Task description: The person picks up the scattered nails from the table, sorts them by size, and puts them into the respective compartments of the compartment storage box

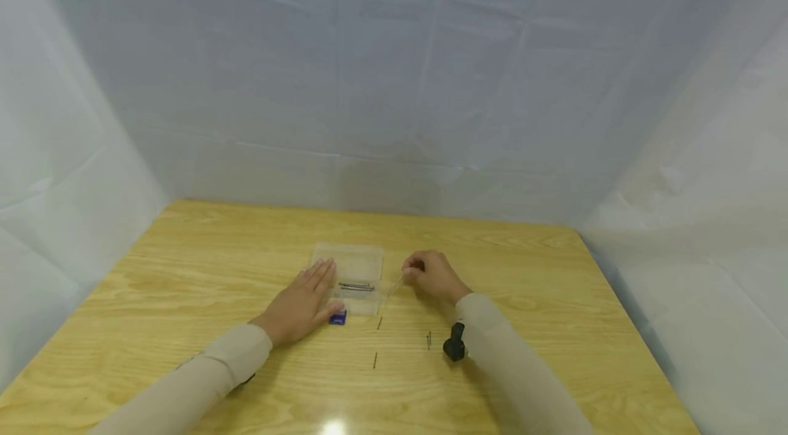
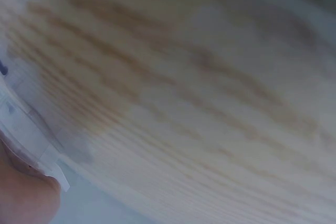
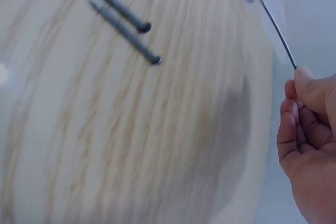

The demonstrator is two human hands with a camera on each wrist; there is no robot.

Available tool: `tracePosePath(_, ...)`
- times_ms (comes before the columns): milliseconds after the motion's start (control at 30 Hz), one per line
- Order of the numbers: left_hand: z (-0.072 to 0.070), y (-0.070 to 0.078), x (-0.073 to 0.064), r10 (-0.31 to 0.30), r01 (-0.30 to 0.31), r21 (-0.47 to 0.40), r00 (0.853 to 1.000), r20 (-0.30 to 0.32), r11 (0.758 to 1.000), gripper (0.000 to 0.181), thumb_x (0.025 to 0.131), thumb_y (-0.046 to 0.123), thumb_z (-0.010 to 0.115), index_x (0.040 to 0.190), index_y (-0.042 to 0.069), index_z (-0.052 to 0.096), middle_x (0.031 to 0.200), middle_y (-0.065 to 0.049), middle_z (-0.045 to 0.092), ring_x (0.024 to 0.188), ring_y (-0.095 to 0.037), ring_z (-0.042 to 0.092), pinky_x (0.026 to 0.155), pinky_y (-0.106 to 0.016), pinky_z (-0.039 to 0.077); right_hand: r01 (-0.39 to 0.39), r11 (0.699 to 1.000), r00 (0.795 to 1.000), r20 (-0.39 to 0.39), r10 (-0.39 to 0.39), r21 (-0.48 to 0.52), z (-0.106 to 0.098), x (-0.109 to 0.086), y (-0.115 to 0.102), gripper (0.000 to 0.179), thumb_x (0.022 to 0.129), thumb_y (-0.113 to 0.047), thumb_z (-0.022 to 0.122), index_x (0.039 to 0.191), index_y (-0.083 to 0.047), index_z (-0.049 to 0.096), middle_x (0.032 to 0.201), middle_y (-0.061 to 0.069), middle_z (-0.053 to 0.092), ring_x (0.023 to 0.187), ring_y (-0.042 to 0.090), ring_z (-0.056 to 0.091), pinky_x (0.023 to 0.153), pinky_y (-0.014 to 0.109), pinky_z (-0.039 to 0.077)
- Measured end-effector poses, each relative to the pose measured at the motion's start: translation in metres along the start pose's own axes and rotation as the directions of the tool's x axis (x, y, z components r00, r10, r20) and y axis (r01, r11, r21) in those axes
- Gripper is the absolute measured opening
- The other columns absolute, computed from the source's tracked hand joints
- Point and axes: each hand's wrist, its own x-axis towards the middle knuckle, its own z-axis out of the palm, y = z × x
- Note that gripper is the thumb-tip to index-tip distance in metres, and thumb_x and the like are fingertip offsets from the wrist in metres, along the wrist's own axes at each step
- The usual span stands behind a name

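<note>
A clear plastic box point(image 1: 349, 258) lies with its lid folded back on the table, and several dark nails point(image 1: 356, 287) lie side by side in it. My left hand point(image 1: 301, 301) rests along the box's left side with fingers straight, its thumb over a small blue piece point(image 1: 337, 318) at the near side. In the left wrist view only a fingertip point(image 2: 30, 198) shows against the clear plastic. Just right of the box, my right hand point(image 1: 434, 275) pinches one thin nail point(image 3: 278, 32) by its end between thumb and forefinger. The nail slants down toward the box, its head outward.
Two loose nails point(image 3: 128, 35) lie near the right wrist, almost parallel. Another nail point(image 1: 379, 323) is just in front of the box, and a further nail point(image 1: 375, 360) lies closer to me. White sheeting point(image 1: 394, 79) stands behind the wooden table point(image 1: 523, 264) and at both sides.
</note>
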Motion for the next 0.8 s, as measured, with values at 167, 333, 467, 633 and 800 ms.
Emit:
tracePosePath(167,0.003,-0.001,0.000,0.002,-0.002,0.007,1.000,-0.002,1.000,0.076,0.101,0.050,0.038,0.150,-0.005,0.019,0.157,-0.022,0.018,0.145,-0.036,0.016,0.118,-0.048,0.016,-0.019,0.999,1.000,-0.012,0.019,-0.030,0.000,0.002,-0.009,0.008,0.094,-0.012,0.062,0.091,-0.009,0.069,0.086,0.001,0.067,0.075,0.009,0.059,0.069,0.026,0.052)
tracePosePath(333,0.003,-0.002,0.000,-0.001,0.001,0.004,1.000,-0.001,1.000,0.077,0.101,0.051,0.037,0.150,-0.005,0.019,0.157,-0.021,0.018,0.145,-0.036,0.016,0.118,-0.048,0.016,0.003,0.999,0.998,-0.067,-0.007,-0.049,-0.001,0.003,-0.021,0.008,0.092,-0.011,0.064,0.090,-0.006,0.069,0.084,0.004,0.068,0.073,0.011,0.059,0.066,0.026,0.051)
tracePosePath(467,0.003,-0.001,0.000,-0.003,0.003,-0.002,1.000,-0.003,1.000,0.077,0.101,0.050,0.038,0.150,-0.005,0.019,0.157,-0.022,0.018,0.145,-0.036,0.017,0.118,-0.048,0.016,-0.001,1.000,0.993,-0.116,0.001,0.001,0.004,0.004,-0.031,0.008,0.091,-0.009,0.065,0.090,-0.003,0.070,0.083,0.007,0.068,0.070,0.012,0.058,0.064,0.025,0.050)
tracePosePath(633,0.002,0.000,0.000,0.000,0.000,-0.005,1.000,-0.007,1.000,0.076,0.101,0.050,0.038,0.150,-0.006,0.019,0.156,-0.022,0.018,0.145,-0.037,0.017,0.118,-0.048,0.016,-0.020,0.998,0.988,-0.155,0.029,0.058,0.017,0.007,-0.041,0.009,0.092,-0.007,0.064,0.089,-0.001,0.069,0.082,0.008,0.067,0.070,0.014,0.058,0.063,0.027,0.051)
tracePosePath(800,0.002,0.001,-0.001,0.006,-0.006,-0.013,1.000,-0.016,1.000,0.075,0.101,0.048,0.040,0.149,-0.007,0.021,0.155,-0.023,0.020,0.144,-0.038,0.019,0.118,-0.049,0.018,-0.050,0.996,0.975,-0.214,0.063,0.068,0.033,0.010,-0.049,0.008,0.091,-0.003,0.063,0.086,0.000,0.068,0.077,0.004,0.064,0.068,0.011,0.056,0.060,0.024,0.050)
